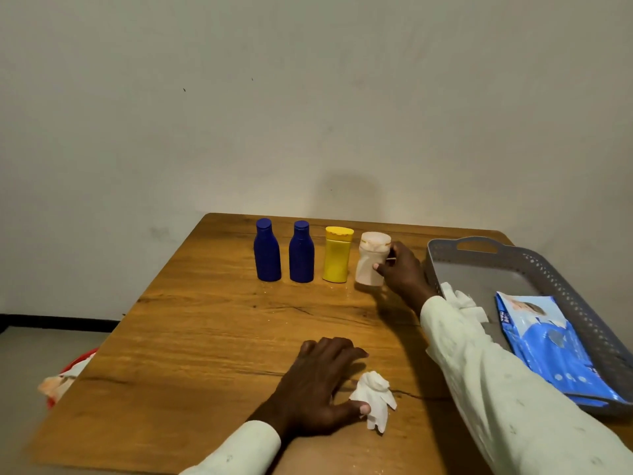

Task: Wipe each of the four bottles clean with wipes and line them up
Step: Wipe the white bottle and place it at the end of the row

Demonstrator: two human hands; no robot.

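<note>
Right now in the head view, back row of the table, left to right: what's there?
Left blue bottle → right blue bottle → yellow bottle → cream bottle, gripped by the right hand → grey tray.

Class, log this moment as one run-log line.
right hand grips cream bottle at row's right end | left hand rests by crumpled wipe | row: two blue, yellow, cream
</note>
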